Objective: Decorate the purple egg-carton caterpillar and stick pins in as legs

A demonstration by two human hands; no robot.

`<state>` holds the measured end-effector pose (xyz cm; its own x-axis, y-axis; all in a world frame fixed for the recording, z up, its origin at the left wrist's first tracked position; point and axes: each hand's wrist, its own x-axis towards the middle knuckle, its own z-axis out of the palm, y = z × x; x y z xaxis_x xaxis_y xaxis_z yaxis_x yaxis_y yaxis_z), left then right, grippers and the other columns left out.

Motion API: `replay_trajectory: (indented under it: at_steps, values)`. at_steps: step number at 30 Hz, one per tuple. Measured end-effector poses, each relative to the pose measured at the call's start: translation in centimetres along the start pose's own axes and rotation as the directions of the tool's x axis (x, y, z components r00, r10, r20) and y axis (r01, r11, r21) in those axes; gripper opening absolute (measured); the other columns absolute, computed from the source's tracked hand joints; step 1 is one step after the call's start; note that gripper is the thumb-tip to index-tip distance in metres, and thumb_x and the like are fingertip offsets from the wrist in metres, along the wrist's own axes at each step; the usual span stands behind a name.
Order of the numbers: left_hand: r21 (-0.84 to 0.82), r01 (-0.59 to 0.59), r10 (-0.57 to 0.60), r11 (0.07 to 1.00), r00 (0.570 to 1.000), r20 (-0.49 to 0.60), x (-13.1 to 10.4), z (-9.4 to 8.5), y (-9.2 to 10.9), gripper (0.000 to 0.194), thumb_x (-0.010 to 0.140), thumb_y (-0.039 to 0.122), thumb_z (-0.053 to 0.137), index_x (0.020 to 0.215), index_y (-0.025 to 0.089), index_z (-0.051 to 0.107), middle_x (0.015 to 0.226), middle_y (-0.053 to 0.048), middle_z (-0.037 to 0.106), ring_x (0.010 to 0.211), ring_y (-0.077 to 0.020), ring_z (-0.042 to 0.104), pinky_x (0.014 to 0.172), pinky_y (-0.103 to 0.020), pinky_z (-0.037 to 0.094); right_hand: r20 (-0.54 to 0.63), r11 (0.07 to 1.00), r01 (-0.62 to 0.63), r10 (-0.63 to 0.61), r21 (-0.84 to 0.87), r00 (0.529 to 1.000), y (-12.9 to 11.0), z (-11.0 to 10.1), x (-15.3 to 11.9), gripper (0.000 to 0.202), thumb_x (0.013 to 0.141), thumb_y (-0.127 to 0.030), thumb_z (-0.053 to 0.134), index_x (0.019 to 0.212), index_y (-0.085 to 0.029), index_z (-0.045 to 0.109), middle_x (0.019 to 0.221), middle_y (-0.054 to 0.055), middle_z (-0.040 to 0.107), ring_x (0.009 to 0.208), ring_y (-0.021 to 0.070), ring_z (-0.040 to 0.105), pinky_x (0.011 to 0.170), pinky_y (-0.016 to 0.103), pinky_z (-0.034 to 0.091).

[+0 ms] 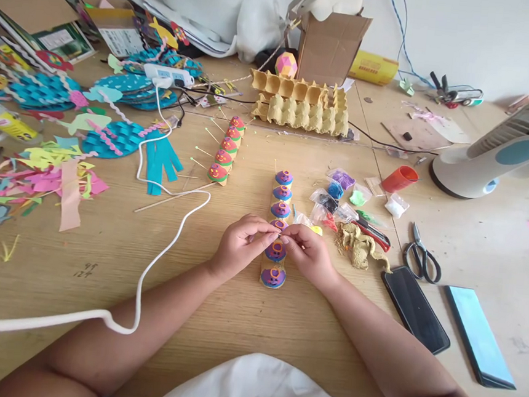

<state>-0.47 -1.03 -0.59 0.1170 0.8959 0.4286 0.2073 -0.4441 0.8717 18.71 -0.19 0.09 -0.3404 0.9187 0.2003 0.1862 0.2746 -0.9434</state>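
Observation:
A strip of egg-carton cups (273,278) covered in purple and blue clay, with orange rings and small faces, lies lengthwise on the wooden table before me. Over its middle, my left hand (246,243) and my right hand (307,251) meet fingertip to fingertip, each pinched. Between them is something tiny and dark that I cannot make out. The hands hide part of the cups beneath. A second strip (224,158), red and green with pale sticks poking out, stands farther back to the left.
A white cable (167,249) curves across the left side. Clay packets (341,179), a red cup (400,179), a cutter (373,231), scissors (420,252) and a black phone (416,307) lie right. Egg cartons (302,114) sit behind; a fan (476,161) stands back right.

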Motion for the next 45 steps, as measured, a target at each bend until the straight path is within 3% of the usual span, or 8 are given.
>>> replay_trajectory:
  at_steps: [9, 17, 20, 24, 28, 33, 40, 45]
  values:
    - [-0.025, 0.049, -0.05, 0.998, 0.999, -0.01, 0.0, -0.2, 0.2, 0.007, 0.093, 0.024, 0.07, 0.088, 0.019, 0.074, 0.086, -0.003, 0.071, 0.076, -0.0128, 0.061, 0.065, -0.026, 0.045, -0.099, 0.996, 0.079, -0.083, -0.045, 0.992, -0.2, -0.1, -0.4, 0.027, 0.099, -0.045, 0.06, 0.089, -0.021, 0.061, 0.072, -0.001, 0.061, 0.058, 0.0106, 0.05, 0.055, 0.025, 0.042]
    - [-0.051, 0.181, -0.183, 0.982, 0.982, -0.055, -0.3, -0.4, -0.7, 0.018, 0.097, 0.036, 0.066, 0.093, 0.019, 0.072, 0.087, -0.003, 0.071, 0.076, -0.0137, 0.058, 0.07, -0.028, 0.045, -0.29, 0.988, -0.079, 0.037, -0.134, 0.956, -0.4, -1.5, 0.5, 0.022, 0.1, -0.039, 0.055, 0.088, -0.021, 0.059, 0.066, -0.004, 0.051, 0.057, 0.0117, 0.045, 0.054, 0.026, 0.036]
    - [-0.054, 0.177, -0.18, 0.983, 0.982, -0.055, -0.3, -0.3, -1.0, 0.019, 0.098, 0.036, 0.064, 0.095, 0.02, 0.073, 0.09, -0.004, 0.072, 0.082, -0.0155, 0.063, 0.075, -0.029, 0.048, -0.109, 0.924, -0.085, 0.047, -0.372, 0.993, -1.6, -2.9, 1.0, 0.011, 0.097, -0.026, 0.058, 0.089, -0.02, 0.063, 0.075, 0.0, 0.061, 0.067, 0.0137, 0.055, 0.063, 0.027, 0.042]
    - [-0.051, 0.123, -0.126, 0.991, 0.99, -0.06, 0.0, -0.2, -0.8, 0.018, 0.098, 0.033, 0.063, 0.093, 0.019, 0.072, 0.09, -0.004, 0.072, 0.084, -0.0154, 0.065, 0.077, -0.029, 0.049, 0.149, 0.658, -0.006, 0.179, -0.753, 0.972, -4.0, -4.8, 0.9, 0.009, 0.092, -0.017, 0.065, 0.088, -0.02, 0.072, 0.099, 0.008, 0.066, 0.09, 0.0209, 0.064, 0.081, 0.033, 0.046]
    - [-0.039, 0.081, -0.083, 0.996, 0.995, -0.056, 0.1, -0.1, -0.6, 0.015, 0.097, 0.029, 0.064, 0.09, 0.019, 0.072, 0.087, -0.003, 0.071, 0.082, -0.0144, 0.063, 0.076, -0.028, 0.048, 0.269, 0.516, 0.04, 0.377, -0.856, 0.886, -5.6, -5.3, 0.5, 0.013, 0.093, -0.015, 0.065, 0.085, -0.02, 0.074, 0.098, 0.007, 0.069, 0.093, 0.0215, 0.066, 0.078, 0.031, 0.044]
    - [-0.042, 0.073, -0.075, 0.996, 0.996, -0.045, 0.0, 0.0, -0.7, 0.01, 0.095, 0.026, 0.067, 0.09, 0.02, 0.072, 0.086, -0.002, 0.07, 0.081, -0.0135, 0.062, 0.073, -0.027, 0.047, 0.319, 0.491, 0.068, 0.451, -0.869, 0.834, -6.0, -5.3, 0.3, 0.007, 0.09, -0.018, 0.071, 0.086, -0.021, 0.075, 0.097, 0.006, 0.071, 0.097, 0.0225, 0.067, 0.079, 0.031, 0.044]
    - [-0.024, 0.06, -0.061, 0.998, 0.997, -0.037, 0.1, 0.0, -0.4, 0.009, 0.094, 0.025, 0.069, 0.087, 0.02, 0.071, 0.082, -0.001, 0.068, 0.074, -0.0124, 0.057, 0.066, -0.026, 0.043, 0.025, 0.482, -0.086, 0.219, -0.872, 0.975, -3.3, -5.6, 0.8, 0.026, 0.094, -0.032, 0.068, 0.118, -0.023, 0.072, 0.118, 0.01, 0.068, 0.112, 0.0293, 0.064, 0.094, 0.041, 0.049]
    - [-0.012, 0.052, -0.052, 0.999, 0.998, -0.032, 0.1, 0.0, -0.2, 0.01, 0.093, 0.026, 0.069, 0.087, 0.019, 0.071, 0.08, -0.001, 0.067, 0.068, -0.0114, 0.052, 0.064, -0.027, 0.041, 0.039, 0.46, -0.032, 0.145, -0.888, 0.989, 0.3, -5.1, 1.0, 0.054, 0.09, -0.041, 0.073, 0.138, -0.019, 0.062, 0.132, 0.015, 0.065, 0.121, 0.0366, 0.055, 0.101, 0.049, 0.049]
